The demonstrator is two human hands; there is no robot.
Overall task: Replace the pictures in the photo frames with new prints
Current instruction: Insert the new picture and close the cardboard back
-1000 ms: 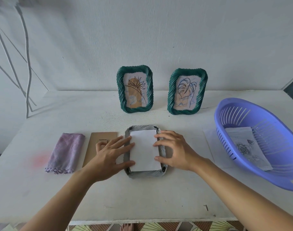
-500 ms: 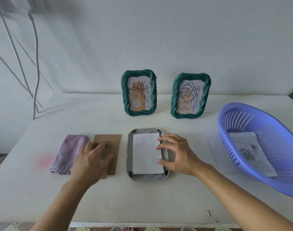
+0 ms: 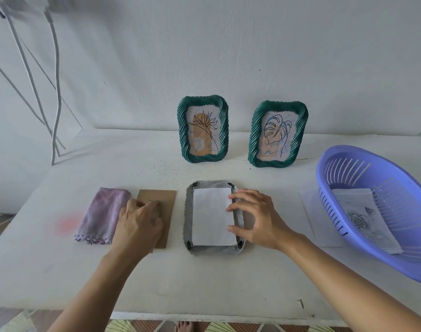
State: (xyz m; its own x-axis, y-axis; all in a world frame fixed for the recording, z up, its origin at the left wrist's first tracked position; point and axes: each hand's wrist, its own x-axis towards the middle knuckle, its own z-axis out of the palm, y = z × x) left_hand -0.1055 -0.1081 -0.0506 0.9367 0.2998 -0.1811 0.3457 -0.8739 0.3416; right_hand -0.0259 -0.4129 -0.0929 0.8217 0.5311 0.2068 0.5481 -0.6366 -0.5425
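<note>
A grey frame (image 3: 189, 250) lies face down in the middle of the table, with a white print (image 3: 213, 215) resting blank side up in its back opening. My right hand (image 3: 255, 219) rests on the frame's right edge, fingertips touching the print. Left of the frame lies the brown backing board (image 3: 166, 200). My left hand (image 3: 138, 225) lies on it, fingers curled over its stand flap; whether it grips is unclear. Two green frames stand against the wall, one with a flower drawing (image 3: 203, 133), one with a leaf drawing (image 3: 278, 134).
A folded purple cloth (image 3: 98, 216) lies left of the backing board. A purple plastic basket (image 3: 382, 212) at the right holds printed sheets (image 3: 363, 216). A white sheet (image 3: 312, 212) lies on the table beside the basket. Cables hang at the left wall.
My left hand has left the print and moved left onto the brown backing board. My right hand has stayed on the frame's right edge.
</note>
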